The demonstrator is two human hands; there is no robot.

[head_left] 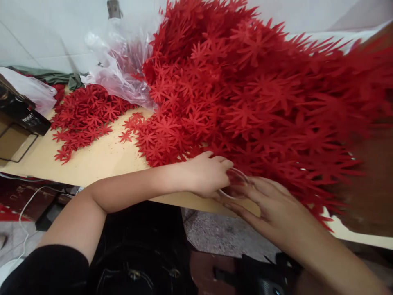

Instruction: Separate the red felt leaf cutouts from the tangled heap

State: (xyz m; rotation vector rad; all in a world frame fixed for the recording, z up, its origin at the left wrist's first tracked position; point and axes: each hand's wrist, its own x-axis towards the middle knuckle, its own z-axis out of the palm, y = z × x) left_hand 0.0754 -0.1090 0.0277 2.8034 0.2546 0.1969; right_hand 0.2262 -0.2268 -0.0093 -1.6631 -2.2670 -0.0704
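Between my two hands, at the table's front edge, is a clear round-rimmed thing [236,185]; its kind is not plain. My right hand [273,200] holds it from the right, with thumb and fingers around its side. My left hand [211,174] is closed, its fingers curled at the left of the rim. What those fingers grip, if anything, is hidden. Right behind both hands rises a big heap of red cut-out leaves [215,94], each star-shaped with narrow pointed lobes.
A smaller pile of red leaves [89,110] lies to the left on the pale yellow tabletop [104,162]. Crumpled clear plastic bags [123,65] stand by the wall. A black box [24,110] is at the far left, and a brown board [368,184] at the right.
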